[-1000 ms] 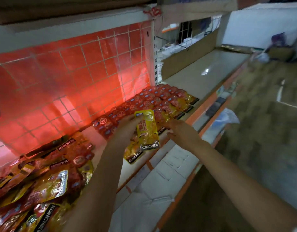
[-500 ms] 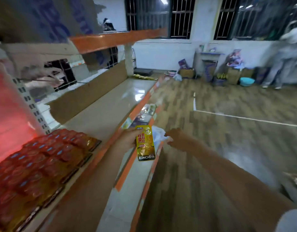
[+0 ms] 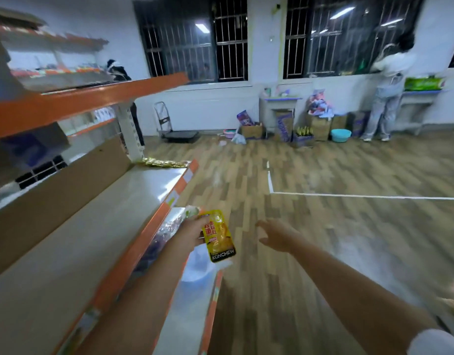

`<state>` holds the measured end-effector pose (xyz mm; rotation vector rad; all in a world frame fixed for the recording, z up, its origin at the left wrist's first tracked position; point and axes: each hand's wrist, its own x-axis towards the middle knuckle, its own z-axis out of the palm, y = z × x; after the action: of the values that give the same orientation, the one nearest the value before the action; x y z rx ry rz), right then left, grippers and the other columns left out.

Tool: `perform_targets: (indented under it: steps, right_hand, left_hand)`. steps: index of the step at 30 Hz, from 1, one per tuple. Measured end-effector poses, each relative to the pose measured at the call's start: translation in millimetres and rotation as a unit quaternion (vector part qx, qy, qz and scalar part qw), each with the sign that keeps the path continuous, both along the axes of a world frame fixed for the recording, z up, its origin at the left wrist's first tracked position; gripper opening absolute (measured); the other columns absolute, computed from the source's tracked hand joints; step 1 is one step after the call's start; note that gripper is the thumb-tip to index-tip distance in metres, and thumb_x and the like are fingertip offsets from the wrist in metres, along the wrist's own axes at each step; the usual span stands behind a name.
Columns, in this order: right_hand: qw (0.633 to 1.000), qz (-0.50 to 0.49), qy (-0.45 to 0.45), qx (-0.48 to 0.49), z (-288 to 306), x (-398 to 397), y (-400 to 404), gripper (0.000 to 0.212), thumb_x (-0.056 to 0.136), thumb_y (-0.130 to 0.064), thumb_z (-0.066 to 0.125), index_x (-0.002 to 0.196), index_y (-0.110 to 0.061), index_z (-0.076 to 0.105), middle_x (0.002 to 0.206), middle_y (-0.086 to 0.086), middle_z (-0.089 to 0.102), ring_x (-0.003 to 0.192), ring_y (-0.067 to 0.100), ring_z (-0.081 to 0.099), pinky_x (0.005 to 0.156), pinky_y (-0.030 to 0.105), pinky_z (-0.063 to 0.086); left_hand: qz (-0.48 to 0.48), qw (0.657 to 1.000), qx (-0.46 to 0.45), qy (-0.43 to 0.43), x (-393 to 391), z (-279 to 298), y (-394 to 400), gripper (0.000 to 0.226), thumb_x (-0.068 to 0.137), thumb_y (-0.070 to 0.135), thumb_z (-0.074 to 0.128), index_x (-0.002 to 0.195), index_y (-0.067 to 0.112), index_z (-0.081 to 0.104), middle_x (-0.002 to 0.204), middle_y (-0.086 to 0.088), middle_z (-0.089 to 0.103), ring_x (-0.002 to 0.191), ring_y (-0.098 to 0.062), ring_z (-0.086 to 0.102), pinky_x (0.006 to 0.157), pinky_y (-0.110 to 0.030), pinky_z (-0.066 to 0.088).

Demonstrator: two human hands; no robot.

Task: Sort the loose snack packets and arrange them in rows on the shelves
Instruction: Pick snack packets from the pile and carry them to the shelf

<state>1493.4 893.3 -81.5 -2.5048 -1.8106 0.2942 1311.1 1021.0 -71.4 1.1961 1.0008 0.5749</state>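
Yellow foil snack packet (image 3: 219, 235) with red characters and the word KONCHEW on its black bottom band hangs upright in the left hand (image 3: 193, 233), pinched at its left edge between thumb and curled fingers, out past the front edge of the lower shelf and above the floor. The right hand (image 3: 278, 235) is held out just beside it, apart from the packet, fingers spread and relaxed, holding nothing.

Below the left forearm runs the lower white shelf with an orange lip (image 3: 195, 298), and on it lie a crumpled clear plastic bag (image 3: 197, 265) and some dark wrapped goods (too blurred to name). Above it, the wide pale middle shelf with an orange front strip (image 3: 92, 239) is backed by a long brown cardboard panel (image 3: 56, 183); at its far end lies a flat gold foil packet (image 3: 165, 163). An orange-edged upper shelf (image 3: 87, 98) crosses the top left.

Beyond is a wood-patterned plank floor (image 3: 323, 226) marked with white tape lines. Against the far white wall stand cardboard boxes (image 3: 318, 126), a turquoise plastic basin (image 3: 340, 135) and a folding hand trolley (image 3: 178, 129). A person in pale clothes (image 3: 386, 93) stands at the barred windows on the right.
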Motion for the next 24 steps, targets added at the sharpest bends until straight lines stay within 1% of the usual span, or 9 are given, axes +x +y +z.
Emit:
perform_targets:
  steps: [3,7,10,12,15,17,19,21,24]
  right_hand:
    - [1.000,0.002,0.002,-0.011,6.9,44.5,57.5,0.052,0.095,-0.024,0.049,0.143,-0.012,0.036,0.139,0.016,0.045,0.128,0.031,0.044,0.099,0.034,0.037]
    - [1.000,0.018,0.015,0.010,16.2,93.5,131.5,0.050,0.094,-0.023,0.051,0.141,-0.011,0.037,0.137,0.014,0.048,0.125,0.030,0.046,0.098,0.034,0.039]
    - [0.999,0.041,0.024,0.010,16.6,123.3,188.8,0.049,0.095,-0.024,0.050,0.140,-0.011,0.037,0.137,0.014,0.047,0.125,0.031,0.046,0.097,0.036,0.039]
    - [0.998,0.061,0.024,0.012,16.1,143.4,229.9,0.049,0.095,-0.026,0.050,0.140,-0.012,0.037,0.137,0.013,0.047,0.124,0.030,0.047,0.098,0.037,0.040]
    - [0.995,0.095,0.016,0.015,17.5,172.9,297.5,0.049,0.095,-0.028,0.049,0.141,-0.015,0.036,0.138,0.012,0.045,0.125,0.029,0.045,0.095,0.036,0.040]
    - [0.991,0.134,0.012,0.017,20.8,189.0,341.6,0.050,0.095,-0.029,0.050,0.141,-0.015,0.036,0.139,0.011,0.044,0.126,0.029,0.044,0.097,0.035,0.040]
    - [0.985,0.174,0.004,0.016,27.2,201.9,385.2,0.050,0.096,-0.029,0.050,0.141,-0.013,0.036,0.140,0.013,0.044,0.127,0.029,0.043,0.099,0.035,0.037]
    - [0.976,0.218,0.001,0.019,35.5,212.3,428.1,0.050,0.096,-0.027,0.050,0.141,-0.012,0.037,0.139,0.014,0.044,0.127,0.029,0.044,0.099,0.033,0.036]
    - [0.964,0.264,0.025,0.035,43.6,214.2,486.9,0.050,0.095,-0.027,0.052,0.141,-0.013,0.038,0.137,0.013,0.045,0.126,0.029,0.044,0.098,0.033,0.038]
  left_hand:
    - [0.035,0.999,-0.004,-0.007,39.8,5.0,62.3,0.003,0.093,0.011,0.057,0.090,0.013,0.057,0.067,-0.004,0.063,0.058,-0.018,0.061,0.047,-0.025,0.052]
    - [0.080,0.997,-0.003,-0.017,83.9,12.6,135.4,0.006,0.091,0.008,0.059,0.096,0.009,0.057,0.075,-0.010,0.058,0.059,-0.021,0.057,0.036,-0.022,0.048]
    - [0.091,0.996,-0.008,-0.018,112.6,13.0,177.8,0.015,0.092,0.009,0.059,0.106,0.005,0.055,0.079,-0.011,0.057,0.065,-0.024,0.056,0.036,-0.022,0.049]
    - [0.093,0.995,-0.006,-0.018,131.9,10.5,206.9,0.015,0.092,0.010,0.057,0.107,0.004,0.055,0.079,-0.011,0.057,0.065,-0.023,0.056,0.039,-0.022,0.050]
    - [0.132,0.991,-0.008,-0.030,159.7,8.5,252.0,0.002,0.092,0.009,0.057,0.094,0.007,0.058,0.076,-0.010,0.058,0.056,-0.021,0.059,0.038,-0.023,0.050]
    - [0.172,0.984,-0.012,-0.040,173.2,7.7,280.7,0.005,0.093,0.007,0.056,0.087,0.008,0.058,0.076,-0.010,0.058,0.046,-0.018,0.061,0.037,-0.023,0.050]
    - [0.209,0.977,-0.014,-0.043,183.1,8.2,307.2,0.004,0.094,0.007,0.055,0.097,0.004,0.056,0.076,-0.010,0.058,0.048,-0.017,0.061,0.037,-0.022,0.049]
    - [0.241,0.969,-0.013,-0.045,190.6,8.4,331.7,0.010,0.095,0.008,0.053,0.105,0.006,0.054,0.073,-0.009,0.060,0.044,-0.013,0.060,0.038,-0.020,0.047]
    - [0.280,0.959,-0.009,-0.040,190.7,12.8,360.4,0.008,0.096,0.007,0.052,0.103,0.008,0.056,0.060,-0.003,0.065,0.044,-0.011,0.061,0.040,-0.020,0.045]
